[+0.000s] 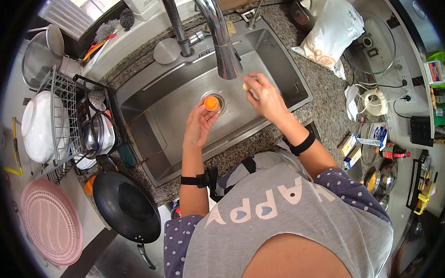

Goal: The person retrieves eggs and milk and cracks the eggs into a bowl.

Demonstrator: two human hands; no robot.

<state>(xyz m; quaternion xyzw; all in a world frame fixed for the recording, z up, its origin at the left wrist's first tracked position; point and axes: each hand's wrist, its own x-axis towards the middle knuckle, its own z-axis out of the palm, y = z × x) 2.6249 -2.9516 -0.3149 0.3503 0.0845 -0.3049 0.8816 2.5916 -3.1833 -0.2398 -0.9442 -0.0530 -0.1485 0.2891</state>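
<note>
Over the drain (216,100) of a stainless steel sink (176,92), my left hand (198,125) holds an eggshell half between thumb and fingers, with a round orange egg yolk (211,103) in it. The shell is mostly hidden by the yolk and fingers. To the right, below the spout of the chrome faucet (227,61), my right hand (267,99) pinches a small pale piece (246,86), which looks like eggshell. The two hands are apart.
Left of the sink stand a wire dish rack (65,115) with a white bowl (42,127), a black wok (125,205) and a pink plastic basket (50,222). A white plastic bag (332,28) and small boxes (349,149) sit on the right granite counter (316,95).
</note>
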